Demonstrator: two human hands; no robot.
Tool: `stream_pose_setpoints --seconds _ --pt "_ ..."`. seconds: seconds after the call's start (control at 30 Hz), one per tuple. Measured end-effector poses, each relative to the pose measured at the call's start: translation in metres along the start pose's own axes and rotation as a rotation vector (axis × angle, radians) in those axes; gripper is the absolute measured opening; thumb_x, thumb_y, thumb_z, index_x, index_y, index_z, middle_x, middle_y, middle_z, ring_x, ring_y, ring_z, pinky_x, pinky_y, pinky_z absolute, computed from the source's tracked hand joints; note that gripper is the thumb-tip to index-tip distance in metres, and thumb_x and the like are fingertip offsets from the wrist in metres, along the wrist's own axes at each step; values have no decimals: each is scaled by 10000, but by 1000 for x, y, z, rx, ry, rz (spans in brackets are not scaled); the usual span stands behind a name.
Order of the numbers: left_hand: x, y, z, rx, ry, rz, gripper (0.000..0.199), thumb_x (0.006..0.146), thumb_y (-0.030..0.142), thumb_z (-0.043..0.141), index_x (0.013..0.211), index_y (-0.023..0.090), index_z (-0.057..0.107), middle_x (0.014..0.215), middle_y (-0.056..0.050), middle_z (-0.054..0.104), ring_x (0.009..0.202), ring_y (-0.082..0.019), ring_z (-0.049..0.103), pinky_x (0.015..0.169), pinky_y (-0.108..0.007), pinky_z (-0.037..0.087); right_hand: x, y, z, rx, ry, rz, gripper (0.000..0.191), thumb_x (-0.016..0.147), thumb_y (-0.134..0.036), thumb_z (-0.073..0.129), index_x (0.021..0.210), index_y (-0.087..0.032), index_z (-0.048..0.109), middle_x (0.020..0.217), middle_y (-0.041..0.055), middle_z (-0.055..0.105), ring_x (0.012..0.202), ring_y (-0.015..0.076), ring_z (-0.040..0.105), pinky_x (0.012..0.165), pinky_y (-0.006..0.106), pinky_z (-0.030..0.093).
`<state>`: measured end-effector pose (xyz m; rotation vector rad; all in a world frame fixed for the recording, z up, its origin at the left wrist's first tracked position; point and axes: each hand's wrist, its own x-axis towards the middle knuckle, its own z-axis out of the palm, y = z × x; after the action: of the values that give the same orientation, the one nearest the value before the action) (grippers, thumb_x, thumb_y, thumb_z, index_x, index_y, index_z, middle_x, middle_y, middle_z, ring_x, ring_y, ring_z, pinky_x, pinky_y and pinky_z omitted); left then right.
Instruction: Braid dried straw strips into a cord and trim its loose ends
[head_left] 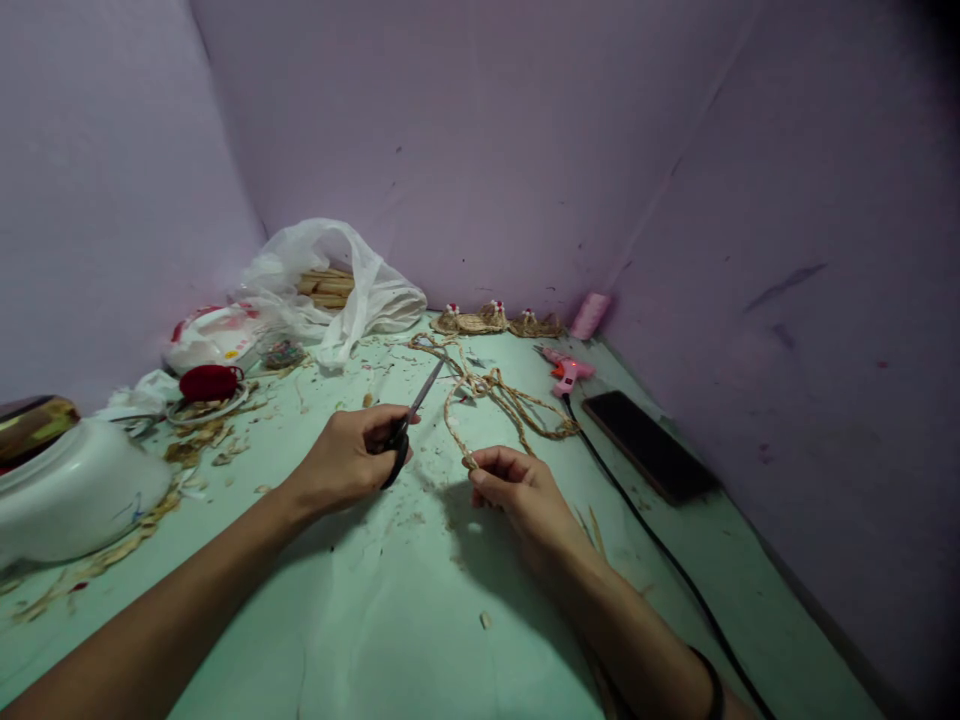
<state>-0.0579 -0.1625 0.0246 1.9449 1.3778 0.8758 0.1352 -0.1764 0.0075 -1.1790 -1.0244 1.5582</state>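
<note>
Closed around the black handles of a pair of scissors point(426, 388) is my left hand point(358, 452). The blades point up and away, toward the far side of the table. My right hand point(517, 492) pinches the end of a braided straw cord point(448, 412) between thumb and fingers. From there the cord runs away from me into a loose coil point(517, 400) on the table. The scissor blades lie left of the cord; whether their tips touch its far loop I cannot tell.
A pink glue gun point(568, 370) with a black cable and a dark phone point(649, 445) lie at the right. Woven pieces point(472, 323) and a pink spool point(591, 316) stand by the wall. Left are a plastic bag point(360, 300), a red pouch point(210, 383) and a white container point(82, 495).
</note>
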Motion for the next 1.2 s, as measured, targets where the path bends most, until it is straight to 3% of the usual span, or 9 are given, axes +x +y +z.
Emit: stream_pose_setpoints --seconds 0.1,0.27,0.5,0.8,1.2 --pt "-1 -1 4 30 -11 10 297 705 242 484 965 127 568 671 -21 622 571 -110 527 544 -223 406 -1 -1 1 55 -31 37 193 528 -196 654 712 -136 650 495 -51 496 409 55 399 437 208 318" --pt "-9 3 2 411 -103 226 430 652 164 460 1068 229 548 899 -15 648 785 -158 582 674 -252 418 2 4 -3 -2 25 -23 247 561 -273 676 753 -117 686 428 -64 425 393 39 291 408 204 211" --pt "-11 9 -3 803 -210 335 541 623 156 451 1159 227 487 859 -38 632 709 -192 581 605 -286 395 3 -6 -5 -135 180 -69 183 499 -247 708 635 -125 690 545 14 610 487 86 449 483 221 335" --pt "-10 -1 0 785 -246 323 558 639 144 422 1185 253 469 855 -23 658 664 -170 592 569 -256 380 3 -2 -7 -328 189 -192 146 556 -226 648 670 -146 695 603 23 627 510 109 487 489 234 362" --pt "-9 5 -5 589 -302 266 515 632 83 395 1072 295 556 699 24 662 626 -137 596 577 -206 383 2 -4 -7 -309 166 -195 126 556 -260 653 599 -142 644 530 -8 547 491 97 429 477 228 318"
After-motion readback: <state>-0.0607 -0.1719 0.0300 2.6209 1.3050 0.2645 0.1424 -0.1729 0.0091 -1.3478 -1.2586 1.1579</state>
